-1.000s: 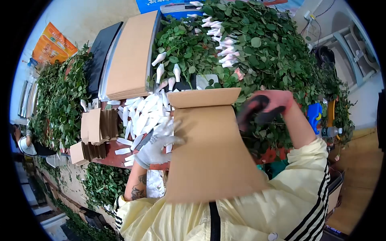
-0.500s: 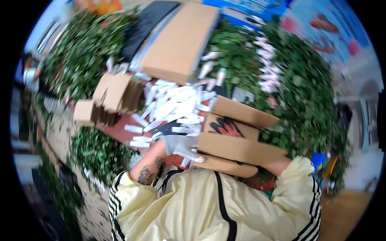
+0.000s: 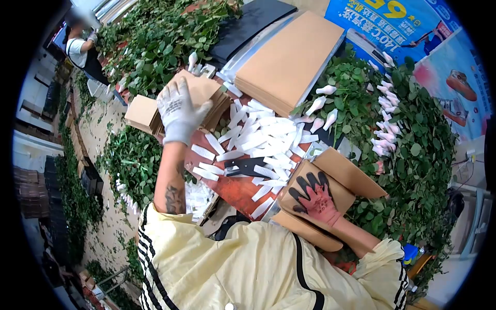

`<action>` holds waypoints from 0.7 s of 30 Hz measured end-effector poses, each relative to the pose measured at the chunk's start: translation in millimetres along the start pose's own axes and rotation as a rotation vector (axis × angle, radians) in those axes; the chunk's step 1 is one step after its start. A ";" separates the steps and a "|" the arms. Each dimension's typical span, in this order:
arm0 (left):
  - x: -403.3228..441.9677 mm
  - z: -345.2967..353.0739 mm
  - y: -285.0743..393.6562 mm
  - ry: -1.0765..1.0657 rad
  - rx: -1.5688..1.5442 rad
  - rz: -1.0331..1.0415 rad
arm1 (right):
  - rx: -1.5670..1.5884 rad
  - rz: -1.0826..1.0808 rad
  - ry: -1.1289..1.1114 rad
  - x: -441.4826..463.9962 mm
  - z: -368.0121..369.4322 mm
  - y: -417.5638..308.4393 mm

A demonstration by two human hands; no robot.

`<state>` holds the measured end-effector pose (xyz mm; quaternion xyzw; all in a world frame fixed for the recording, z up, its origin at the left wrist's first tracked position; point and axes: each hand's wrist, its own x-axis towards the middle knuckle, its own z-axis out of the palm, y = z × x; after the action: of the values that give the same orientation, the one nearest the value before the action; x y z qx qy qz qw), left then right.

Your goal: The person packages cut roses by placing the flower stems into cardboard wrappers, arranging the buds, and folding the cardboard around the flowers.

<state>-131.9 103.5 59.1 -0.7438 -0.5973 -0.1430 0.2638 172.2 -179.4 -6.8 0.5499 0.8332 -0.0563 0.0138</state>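
My left hand [image 3: 178, 111], in a white glove, reaches over the small folded cardboard pieces [image 3: 199, 88] stacked at the left. Its fingers are extended and the thumb stands apart; whether it touches the top piece I cannot tell. My right hand [image 3: 316, 199], in a red glove with black fingertips, lies flat with fingers spread on a creased piece of cardboard [image 3: 354, 173] close to my body. Flaps of this piece rise on both sides of the hand. White ribbed strips [image 3: 268, 134] are scattered in a loose heap between my hands.
A tall stack of flat cardboard sheets [image 3: 289, 57] lies at the back beside a black sheet [image 3: 253, 28]. Leafy stems [image 3: 165, 36] are piled left and right, several with white-covered heads [image 3: 385, 134]. Another person [image 3: 82, 49] stands at the far left. Blue posters [image 3: 398, 26] hang behind.
My left hand has left the creased cardboard and moved left to the folded stack. My right hand stays inside the cardboard, whose near flap has dropped. The view has shifted.
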 end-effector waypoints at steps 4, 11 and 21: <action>10.1 8.8 -8.7 -0.330 -0.007 -0.044 | -0.002 0.035 -0.138 -7.1 22.7 4.8; 9.5 -3.9 -12.1 -0.299 -0.315 -0.190 | 0.003 0.008 -0.074 -10.0 21.9 5.4; 9.3 -8.6 -29.9 -0.186 -0.698 -0.385 | -0.004 -0.014 0.022 -11.8 40.5 9.5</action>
<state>-157.6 110.6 77.6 -0.6730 -0.6626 -0.3159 -0.0912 184.1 -190.9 -46.8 0.5448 0.8371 -0.0488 0.0053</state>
